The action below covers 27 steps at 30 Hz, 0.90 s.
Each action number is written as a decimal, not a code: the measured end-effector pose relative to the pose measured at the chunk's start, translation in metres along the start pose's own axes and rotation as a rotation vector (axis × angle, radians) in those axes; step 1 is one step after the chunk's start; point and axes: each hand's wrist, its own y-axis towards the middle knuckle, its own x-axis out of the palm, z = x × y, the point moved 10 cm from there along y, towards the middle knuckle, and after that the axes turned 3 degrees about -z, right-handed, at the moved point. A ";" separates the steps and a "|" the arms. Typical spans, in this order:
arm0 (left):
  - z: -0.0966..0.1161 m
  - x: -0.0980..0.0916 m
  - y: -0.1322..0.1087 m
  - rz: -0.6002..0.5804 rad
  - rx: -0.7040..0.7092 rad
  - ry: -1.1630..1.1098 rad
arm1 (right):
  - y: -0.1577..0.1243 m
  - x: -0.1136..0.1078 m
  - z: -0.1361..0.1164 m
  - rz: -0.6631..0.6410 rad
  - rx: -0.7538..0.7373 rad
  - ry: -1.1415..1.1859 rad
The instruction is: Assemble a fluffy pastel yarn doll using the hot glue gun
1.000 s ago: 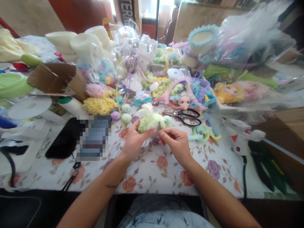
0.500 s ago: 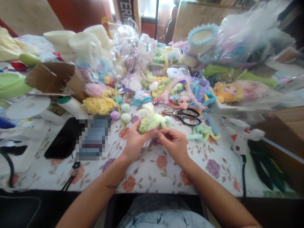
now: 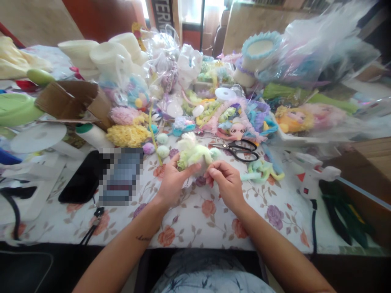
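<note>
At our flower-patterned desk (image 3: 192,224), our left hand (image 3: 171,185) grips a fluffy pale-green piece (image 3: 199,155), thumb across its near side, at the middle of the work area. Our right hand (image 3: 227,183) sits just beside it, thumb and forefinger closed together; we cannot tell whether anything is pinched between them. Black-handled scissors (image 3: 242,151) lie beyond the right hand, near a curled mint-and-yellow strip (image 3: 264,170). To our left rest small pompoms (image 3: 163,152) and a dark phone (image 3: 82,177); to our right stands a white glue gun (image 3: 307,179). A doll's head (image 3: 237,130) peers from the colorful pile behind.
</note>
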 end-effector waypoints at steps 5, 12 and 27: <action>0.003 -0.007 0.002 0.041 0.045 -0.017 | -0.004 0.015 0.002 -0.166 0.028 0.030; 0.008 -0.005 -0.001 0.043 0.028 0.053 | -0.004 0.004 0.000 -0.072 0.009 -0.101; 0.026 -0.005 -0.006 0.128 0.266 0.323 | -0.005 0.000 0.002 0.073 -0.021 -0.171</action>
